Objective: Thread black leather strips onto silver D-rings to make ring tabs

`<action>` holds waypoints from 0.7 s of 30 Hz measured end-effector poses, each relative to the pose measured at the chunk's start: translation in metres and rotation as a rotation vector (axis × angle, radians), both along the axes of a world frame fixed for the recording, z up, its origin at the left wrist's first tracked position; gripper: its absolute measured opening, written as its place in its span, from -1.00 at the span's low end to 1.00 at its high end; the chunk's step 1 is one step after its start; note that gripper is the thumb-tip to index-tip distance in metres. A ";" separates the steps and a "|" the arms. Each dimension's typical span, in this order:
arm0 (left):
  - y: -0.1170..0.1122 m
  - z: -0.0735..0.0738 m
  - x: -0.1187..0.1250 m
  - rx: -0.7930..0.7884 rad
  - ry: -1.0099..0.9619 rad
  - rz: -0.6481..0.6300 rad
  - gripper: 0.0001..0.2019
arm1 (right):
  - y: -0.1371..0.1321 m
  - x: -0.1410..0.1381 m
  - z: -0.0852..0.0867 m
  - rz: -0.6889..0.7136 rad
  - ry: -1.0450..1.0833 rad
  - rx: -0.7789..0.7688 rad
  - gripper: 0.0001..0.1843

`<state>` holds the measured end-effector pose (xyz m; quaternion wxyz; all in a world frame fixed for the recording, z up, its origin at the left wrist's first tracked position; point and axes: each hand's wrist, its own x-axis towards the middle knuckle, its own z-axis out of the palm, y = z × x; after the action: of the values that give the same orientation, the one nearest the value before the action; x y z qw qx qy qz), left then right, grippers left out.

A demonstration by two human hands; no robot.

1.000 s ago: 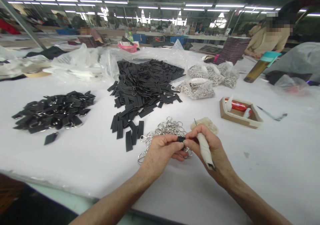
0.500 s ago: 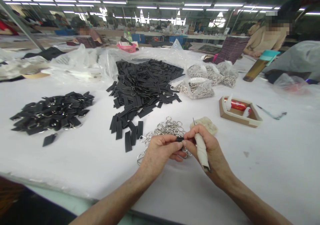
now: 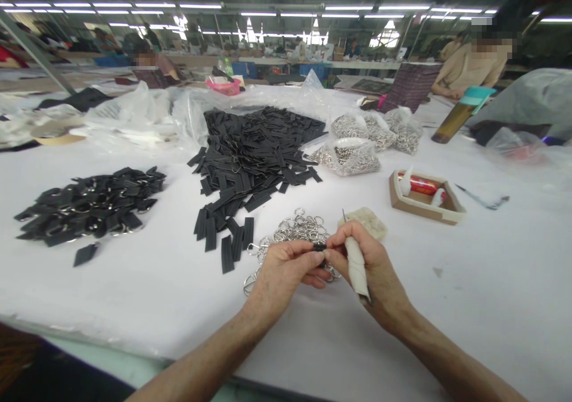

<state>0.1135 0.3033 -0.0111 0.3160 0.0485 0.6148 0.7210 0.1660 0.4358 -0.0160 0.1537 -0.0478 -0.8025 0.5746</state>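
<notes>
My left hand [image 3: 286, 274] pinches a small black strip [image 3: 319, 247], probably leather, between thumb and fingers. Its end meets the fingertips of my right hand [image 3: 373, 259], which grips an awl [image 3: 356, 265] with a cloth-wrapped white handle and a thin steel point sticking up. Under and behind my hands lies a loose pile of silver metal rings [image 3: 297, 229]. Black strips lie in a large heap [image 3: 254, 152] just beyond them. At the left is a heap of black strips fitted with rings [image 3: 89, 205].
A beige sponge block [image 3: 369, 222] lies behind my right hand. A cardboard tray [image 3: 424, 198] holds a red tube. Plastic bags of rings [image 3: 353, 158] and clear sheeting line the white table's far side. Co-workers [image 3: 473, 62] sit beyond it.
The whole scene has drifted slightly left in the view. My hands keep the same hold on the strip and awl, with the awl's point tilted slightly further left.
</notes>
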 end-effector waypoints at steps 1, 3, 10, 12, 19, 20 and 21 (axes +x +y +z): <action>0.000 0.000 0.000 0.005 -0.003 0.007 -0.86 | 0.000 0.000 0.001 0.002 0.003 -0.002 -0.91; 0.000 0.001 0.000 0.021 -0.009 0.015 -0.88 | 0.002 0.001 0.006 0.006 0.023 -0.010 -0.89; -0.002 -0.002 -0.003 0.064 -0.051 0.070 -0.91 | 0.035 0.005 0.019 0.010 0.095 -0.039 -0.70; -0.003 -0.003 -0.005 0.072 -0.053 0.066 -0.91 | 0.046 0.004 0.021 0.016 0.090 -0.031 -0.64; -0.004 -0.003 -0.009 0.065 -0.070 0.067 -0.89 | 0.065 0.003 0.042 -0.304 -0.023 0.176 -0.69; -0.004 -0.003 -0.010 0.061 -0.076 0.067 -0.89 | 0.068 0.002 0.043 -0.325 -0.042 0.205 -0.71; -0.004 -0.003 -0.010 0.061 -0.083 0.068 -0.89 | 0.071 0.001 0.044 -0.344 -0.065 0.229 -0.73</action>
<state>0.1030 0.2997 -0.0144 0.3148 0.0071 0.5802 0.7511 0.1671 0.5071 0.0281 0.2280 -0.1848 -0.8472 0.4429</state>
